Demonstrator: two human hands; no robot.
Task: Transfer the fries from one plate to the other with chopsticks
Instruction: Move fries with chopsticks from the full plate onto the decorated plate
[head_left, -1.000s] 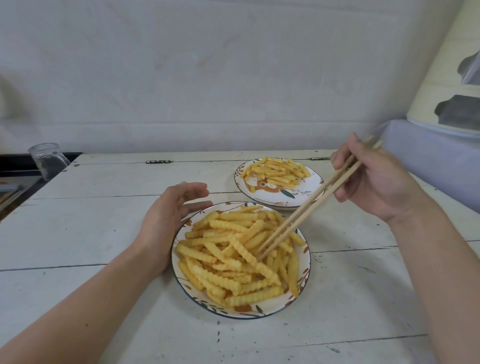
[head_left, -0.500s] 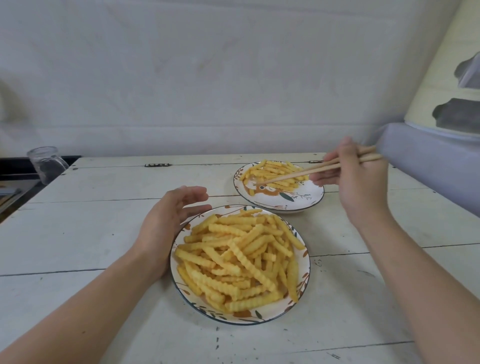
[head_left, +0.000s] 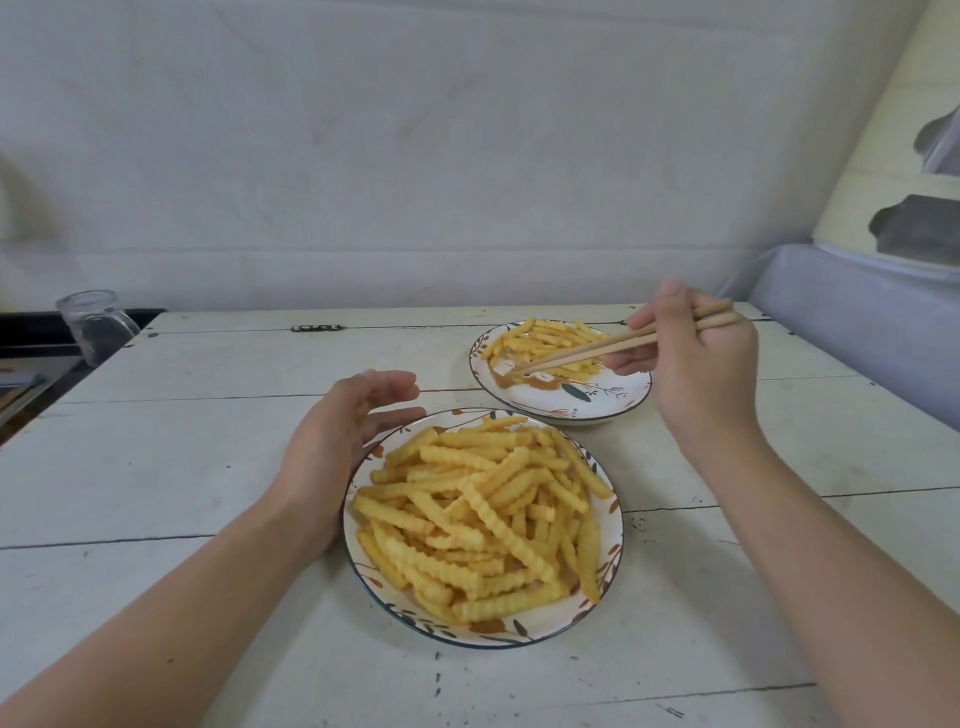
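A patterned near plate (head_left: 519, 631) in front of me is heaped with crinkle-cut fries (head_left: 483, 514). Behind it to the right stands a second plate (head_left: 613, 397) with a smaller pile of fries (head_left: 550, 345). My right hand (head_left: 696, 364) grips a pair of wooden chopsticks (head_left: 613, 345) whose tips reach down into the far plate at its left part. I cannot tell whether a fry sits between the tips. My left hand (head_left: 337, 441) rests against the left rim of the near plate, fingers relaxed and slightly spread.
The plates stand on a white plank table (head_left: 208, 467) with dark seams. A clear glass jar (head_left: 96, 325) stands at the back left corner beside a dark ledge. A grey-blue padded surface (head_left: 857, 322) borders the table on the right. A pale wall closes the back.
My right hand moved the chopsticks from the near plate's fries over to the far plate, and the tips have now dipped lower into it. The left hand stayed at the near plate's rim.
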